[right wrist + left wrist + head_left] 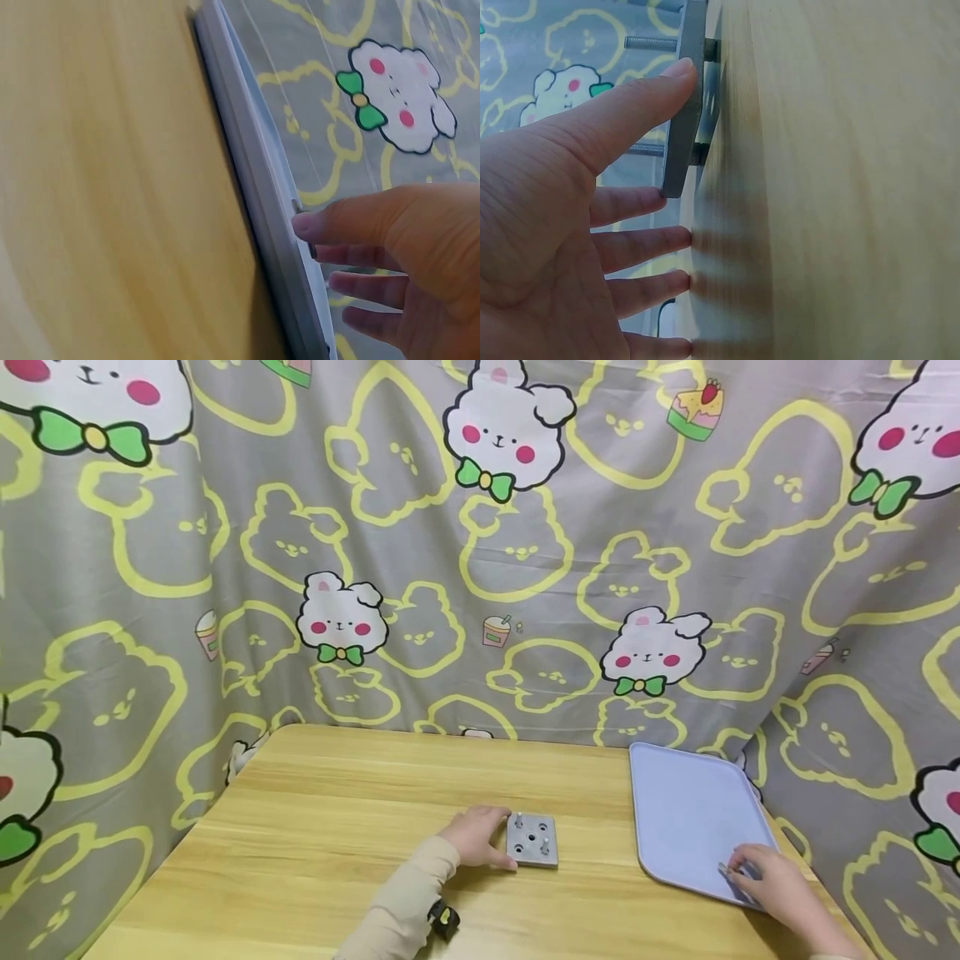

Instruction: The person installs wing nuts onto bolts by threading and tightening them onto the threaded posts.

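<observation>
- the plate (531, 852) lies on the worktop (337, 827), left of the right hand (776, 881) and slightly farther off, with a strip of bare wood between it and the tray (693, 810).
- the right hand's grip is narrow, thumb and finger pinching a small pin (297, 205) over the near part of the tray.
- from the right wrist, the pin runs roughly along the tray's rim, so it looks closer to flat than upright.
- the left hand (474, 837) is the nearer one: its grip is wide, fingers fairly straight, thumb and forefinger touching the plate at its left side.
- two posts stand up from the plate, one far left, one near right; the other corners show open holes.
- the thumb covers the pin's middle; i can't tell its full length, nor whether it touches the tray.
</observation>
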`<state>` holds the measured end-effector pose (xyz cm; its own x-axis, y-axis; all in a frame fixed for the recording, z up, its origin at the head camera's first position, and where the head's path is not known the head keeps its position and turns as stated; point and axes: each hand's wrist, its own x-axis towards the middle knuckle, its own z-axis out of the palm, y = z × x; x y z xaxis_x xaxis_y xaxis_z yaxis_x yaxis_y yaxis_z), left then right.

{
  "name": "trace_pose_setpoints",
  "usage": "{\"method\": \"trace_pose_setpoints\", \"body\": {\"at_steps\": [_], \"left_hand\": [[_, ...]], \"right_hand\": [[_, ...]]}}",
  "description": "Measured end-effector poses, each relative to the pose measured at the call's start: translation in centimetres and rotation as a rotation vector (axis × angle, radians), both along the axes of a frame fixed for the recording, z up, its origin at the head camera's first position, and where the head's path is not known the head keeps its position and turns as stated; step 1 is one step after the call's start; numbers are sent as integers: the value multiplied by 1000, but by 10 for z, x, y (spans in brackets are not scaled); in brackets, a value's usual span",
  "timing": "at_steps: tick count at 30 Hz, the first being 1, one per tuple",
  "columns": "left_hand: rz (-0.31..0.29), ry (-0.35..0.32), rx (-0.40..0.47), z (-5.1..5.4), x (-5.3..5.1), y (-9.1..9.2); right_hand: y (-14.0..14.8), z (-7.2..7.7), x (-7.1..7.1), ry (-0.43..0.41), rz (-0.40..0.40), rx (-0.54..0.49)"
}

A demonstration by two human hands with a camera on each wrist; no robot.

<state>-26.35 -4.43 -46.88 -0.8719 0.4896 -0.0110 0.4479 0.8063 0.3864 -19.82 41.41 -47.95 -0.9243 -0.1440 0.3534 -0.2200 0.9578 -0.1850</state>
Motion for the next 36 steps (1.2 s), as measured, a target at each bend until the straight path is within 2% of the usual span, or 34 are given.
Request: {"method": "trace_pose_setpoints", "body": {"at_steps": [2, 7, 9, 21, 28, 36], "left_hand": [[1, -3, -3, 0, 1, 1], [2, 0, -11, -2, -1, 1], [-1, 8, -15, -1, -1, 2], [0, 11, -25, -10, -6, 0], [-11, 7, -18, -11, -5, 1], [-18, 21, -23, -11, -7, 0]], "right_hand": [[-7, 2, -2, 1, 13, -5], [-26, 5, -12, 69, 67, -34], [-34, 7, -16, 136, 90, -33], [-94, 27, -38, 204, 195, -107], [-127, 35, -47, 77, 203, -147], [-168, 44, -57, 9, 233, -198]]}}
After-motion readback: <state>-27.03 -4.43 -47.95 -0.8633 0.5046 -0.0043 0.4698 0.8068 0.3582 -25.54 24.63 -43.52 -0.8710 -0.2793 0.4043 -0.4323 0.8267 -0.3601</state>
